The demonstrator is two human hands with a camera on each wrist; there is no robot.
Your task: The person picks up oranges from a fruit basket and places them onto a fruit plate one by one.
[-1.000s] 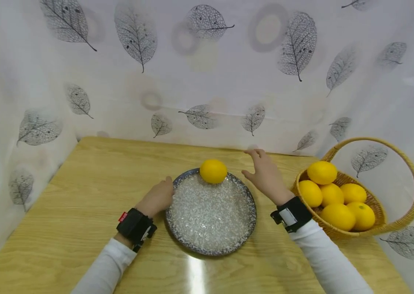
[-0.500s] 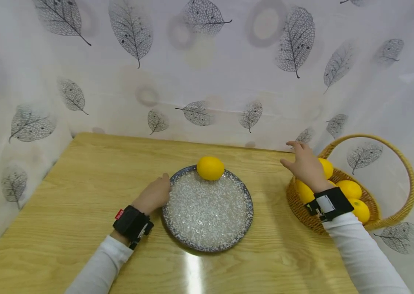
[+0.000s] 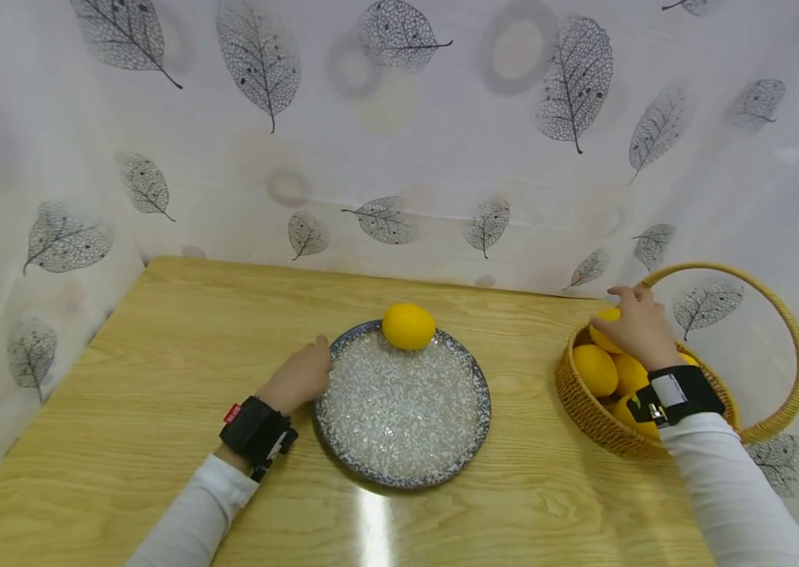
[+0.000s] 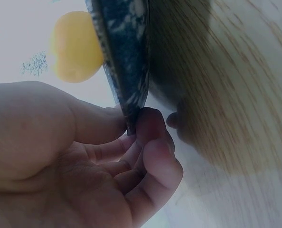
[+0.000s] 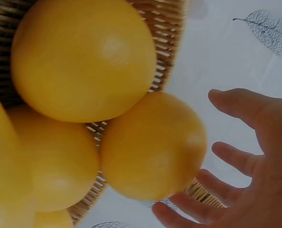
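A round speckled grey plate point(image 3: 402, 409) with a dark rim lies on the table. My left hand point(image 3: 297, 376) pinches its left rim; in the left wrist view, the thumb point(image 4: 91, 123) is on top and fingers curl underneath. One lemon-like yellow fruit point(image 3: 408, 326) sits at the plate's far edge. Over at the wicker basket point(image 3: 583, 413), my right hand point(image 3: 643, 327) reaches across the topmost yellow fruit point(image 3: 604, 331). The right wrist view shows its fingers spread beside a fruit point(image 5: 153, 147); whether they touch it I cannot tell.
Several more yellow fruits point(image 3: 594, 370) fill the basket, whose tall arched handle point(image 3: 792, 346) rises on the right. A leaf-patterned curtain point(image 3: 385, 142) hangs behind the wooden table point(image 3: 229, 315) and along its sides.
My right hand has moved right, from beside the plate to over the basket's top fruit. The left hand stays on the plate's rim, and the fruit there has kept its place.
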